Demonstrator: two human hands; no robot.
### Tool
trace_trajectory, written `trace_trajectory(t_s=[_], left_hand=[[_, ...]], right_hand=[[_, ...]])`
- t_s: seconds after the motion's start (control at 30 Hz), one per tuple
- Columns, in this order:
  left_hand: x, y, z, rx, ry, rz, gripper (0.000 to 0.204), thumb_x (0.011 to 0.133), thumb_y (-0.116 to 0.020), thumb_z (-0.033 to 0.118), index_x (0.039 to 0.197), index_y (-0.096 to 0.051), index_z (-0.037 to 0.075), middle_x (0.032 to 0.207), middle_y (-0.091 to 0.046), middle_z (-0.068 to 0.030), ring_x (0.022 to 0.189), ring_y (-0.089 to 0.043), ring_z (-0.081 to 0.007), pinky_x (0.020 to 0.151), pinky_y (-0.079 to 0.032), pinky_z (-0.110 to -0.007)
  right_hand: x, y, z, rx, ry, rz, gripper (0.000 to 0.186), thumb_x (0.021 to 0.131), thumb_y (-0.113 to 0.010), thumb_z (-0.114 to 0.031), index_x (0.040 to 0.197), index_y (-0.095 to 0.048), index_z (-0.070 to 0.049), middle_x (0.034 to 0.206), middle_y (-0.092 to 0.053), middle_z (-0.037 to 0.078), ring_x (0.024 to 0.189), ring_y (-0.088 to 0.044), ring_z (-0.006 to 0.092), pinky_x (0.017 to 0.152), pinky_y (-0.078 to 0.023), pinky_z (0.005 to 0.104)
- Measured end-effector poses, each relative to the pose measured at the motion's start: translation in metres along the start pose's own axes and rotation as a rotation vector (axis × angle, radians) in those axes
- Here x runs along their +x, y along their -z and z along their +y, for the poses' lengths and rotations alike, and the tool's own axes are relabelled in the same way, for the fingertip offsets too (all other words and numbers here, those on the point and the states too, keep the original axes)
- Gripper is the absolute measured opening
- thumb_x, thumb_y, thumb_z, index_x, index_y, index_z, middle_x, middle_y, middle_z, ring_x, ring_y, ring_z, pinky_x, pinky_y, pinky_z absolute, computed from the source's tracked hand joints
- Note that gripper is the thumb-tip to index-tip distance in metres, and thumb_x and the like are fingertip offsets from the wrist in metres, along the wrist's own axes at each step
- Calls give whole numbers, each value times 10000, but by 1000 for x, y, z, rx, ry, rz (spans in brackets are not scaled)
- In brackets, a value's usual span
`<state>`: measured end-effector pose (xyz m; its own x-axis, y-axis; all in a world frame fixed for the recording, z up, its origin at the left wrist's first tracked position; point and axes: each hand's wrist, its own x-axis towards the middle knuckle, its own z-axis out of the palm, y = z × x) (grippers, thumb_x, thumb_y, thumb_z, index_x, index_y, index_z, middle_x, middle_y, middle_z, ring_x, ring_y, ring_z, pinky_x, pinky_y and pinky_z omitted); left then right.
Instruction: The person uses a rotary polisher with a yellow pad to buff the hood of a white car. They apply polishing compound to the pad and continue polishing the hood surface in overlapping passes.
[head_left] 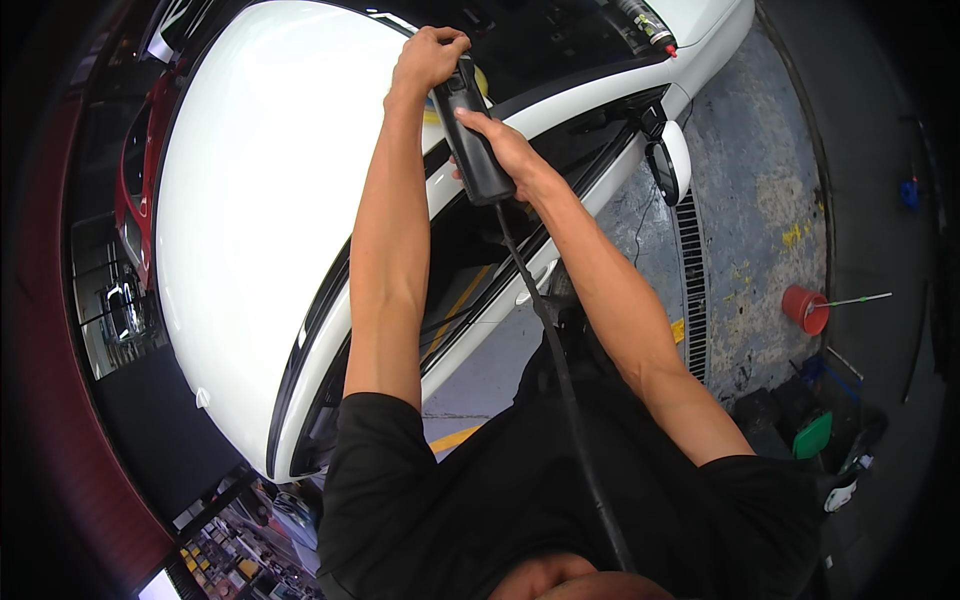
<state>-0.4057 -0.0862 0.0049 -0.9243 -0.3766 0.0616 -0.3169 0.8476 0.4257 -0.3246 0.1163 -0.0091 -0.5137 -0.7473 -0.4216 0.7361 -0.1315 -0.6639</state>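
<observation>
A black corded polisher [481,160] is held over the edge of a white car's roof [260,160], by the top of the windshield [540,45]. My left hand [430,60] is closed over the polisher's far end, its fingers curled on the head. Around the body, nearer to me, wraps my right hand [508,155], thumb on top. Part of a yellow pad [482,82] shows beneath the head; whether it touches the paint is hidden. The black cord [560,360] runs from the tool's near end back across my shirt.
A dark bottle with a red tip [652,30] lies on the windshield. The side mirror [672,165] sticks out at the right. Beyond a floor drain grate [692,280] stands a red bucket [805,308] with a stick in it. A red car [135,190] is at the left.
</observation>
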Motion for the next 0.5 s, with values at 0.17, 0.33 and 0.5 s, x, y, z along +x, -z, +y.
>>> trace_trajectory(t_s=[0.17, 0.33, 0.5], left_hand=[[-22, 12, 6, -57, 62, 23, 397, 872, -683, 425, 1118, -806, 139, 1221, -719, -149, 1133, -685, -340, 1004, -516, -399], [-41, 27, -7, -71, 102, 104, 364, 861, -664, 428, 1111, -812, 207, 1222, -720, -104, 1123, -688, -329, 986, -529, -448], [-63, 41, -26, -132, 133, 187, 349, 871, -657, 431, 1084, -817, 205, 1257, -700, -76, 1143, -676, -320, 990, -525, -445]], right_hand=[[-6, -1, 4, -44, -13, 7, 576, 899, -715, -526, 1078, -540, -7, 763, -645, 99, 572, -695, 203, 480, -577, 324], [-12, -10, 8, -159, -36, -36, 559, 925, -676, -570, 1034, -579, -31, 802, -673, 104, 627, -700, 192, 558, -584, 314], [-18, -27, 12, -265, -45, -36, 610, 898, -698, -585, 1074, -587, -12, 816, -670, 106, 636, -700, 191, 568, -587, 313]])
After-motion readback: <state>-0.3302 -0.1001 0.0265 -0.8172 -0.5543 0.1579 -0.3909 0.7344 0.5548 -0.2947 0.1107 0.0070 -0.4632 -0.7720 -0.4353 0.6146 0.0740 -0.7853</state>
